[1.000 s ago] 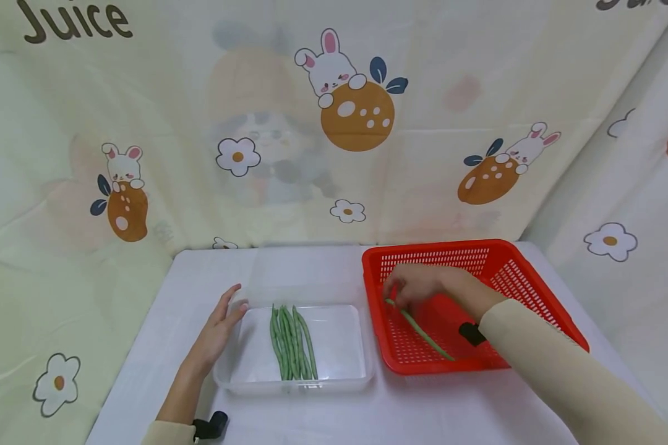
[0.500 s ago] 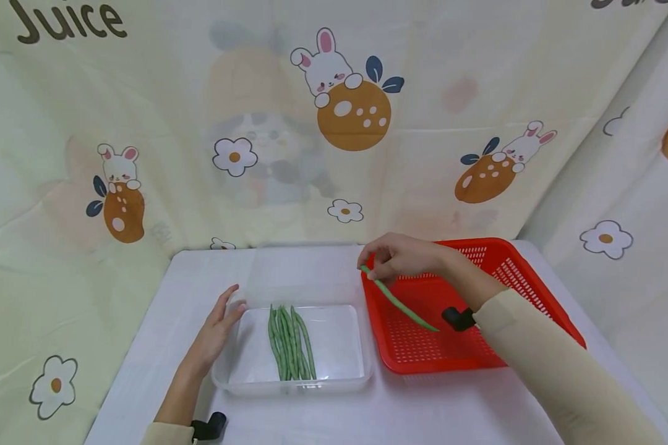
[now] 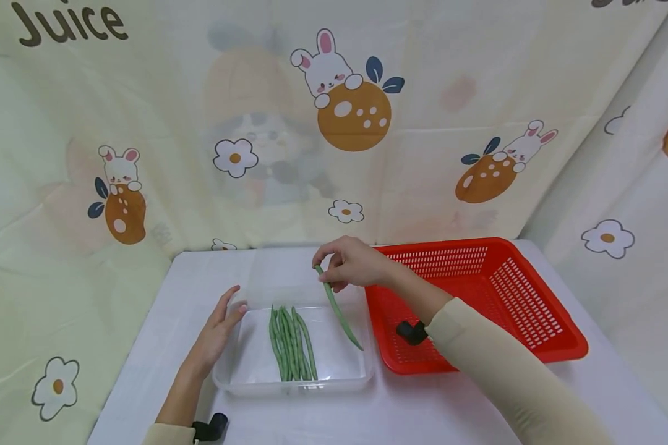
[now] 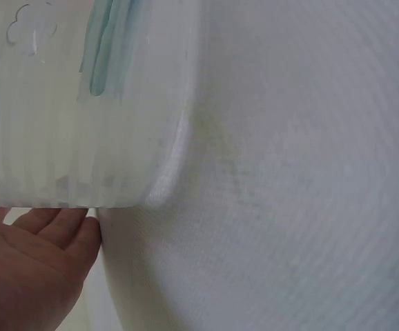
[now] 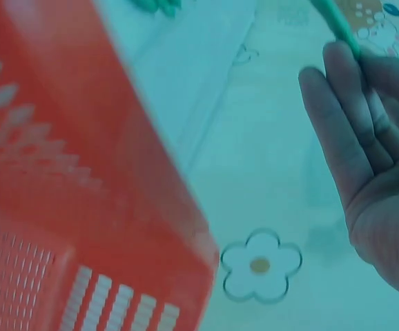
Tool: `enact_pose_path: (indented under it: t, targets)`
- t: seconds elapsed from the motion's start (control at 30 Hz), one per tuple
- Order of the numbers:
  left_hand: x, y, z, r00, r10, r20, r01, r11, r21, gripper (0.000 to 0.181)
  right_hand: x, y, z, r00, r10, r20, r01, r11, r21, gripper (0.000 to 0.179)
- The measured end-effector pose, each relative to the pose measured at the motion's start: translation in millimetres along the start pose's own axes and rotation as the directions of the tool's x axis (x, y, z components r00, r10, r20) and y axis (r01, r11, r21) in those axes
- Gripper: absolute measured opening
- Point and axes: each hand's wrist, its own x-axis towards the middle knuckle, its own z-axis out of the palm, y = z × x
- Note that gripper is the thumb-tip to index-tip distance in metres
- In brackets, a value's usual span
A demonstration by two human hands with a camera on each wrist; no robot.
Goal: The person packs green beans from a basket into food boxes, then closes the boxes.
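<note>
My right hand (image 3: 349, 264) pinches one green bean (image 3: 339, 312) near its upper end. The bean slants down over the right part of the clear plastic container (image 3: 295, 388). In the right wrist view, thumb and fingertips meet on the green bean (image 5: 334, 19). Several green beans (image 3: 292, 343) lie side by side, lengthwise, in the container's middle. At the container's left side, my left hand (image 3: 214, 337) rests with fairly straight fingers against the wall. The left wrist view shows the left hand (image 4: 37, 265) against the container (image 4: 54, 152), with the beans blurred through its wall.
A red plastic basket (image 3: 534, 303) with slotted walls stands right of the container, under the right forearm. Both stand on a white-covered table (image 3: 423, 414). A printed cloth (image 3: 161, 80) hangs behind, and another stretch of cloth closes the right side.
My right hand has lifted the green bean out of the red basket and carried it left, over the container. The left hand has stayed at the container's side.
</note>
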Motion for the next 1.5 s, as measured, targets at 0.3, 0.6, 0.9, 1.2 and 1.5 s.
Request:
enact_pose_path:
  t: [0.3,0.6,0.9,1.2,1.5]
  targets:
    - [0.1,-1.3,0.3,1.000,-0.011,0.003,0.011,1.000,-0.001,0.064,26.7,-9.1,34.1,0.998,-0.002,-0.070,-0.001,0.999,-0.051,0.020]
    - [-0.6,1.4,0.6,1.000,0.001,-0.007,0.000,1.000,0.020,0.064,41.0,3.6,67.4,0.995,0.078,-0.062,-0.083,0.993,-0.083,0.014]
    - [-2.2,3.0,1.2,1.000,-0.006,-0.011,0.006,1.000,0.015,0.064,44.8,11.7,89.5,0.985,0.172,-0.009,-0.170,0.963,-0.211,0.009]
    - [-1.7,2.3,0.6,1.000,0.009,-0.009,-0.009,1.000,-0.008,0.065,44.8,20.4,99.3,0.974,0.227,-0.009,-0.221,0.938,-0.269,0.008]
    - [-2.0,2.0,2.2,1.000,0.007,-0.012,-0.007,1.000,-0.004,0.064,44.6,26.2,101.7,0.966,0.257,0.013,-0.237,0.909,-0.344,0.018]
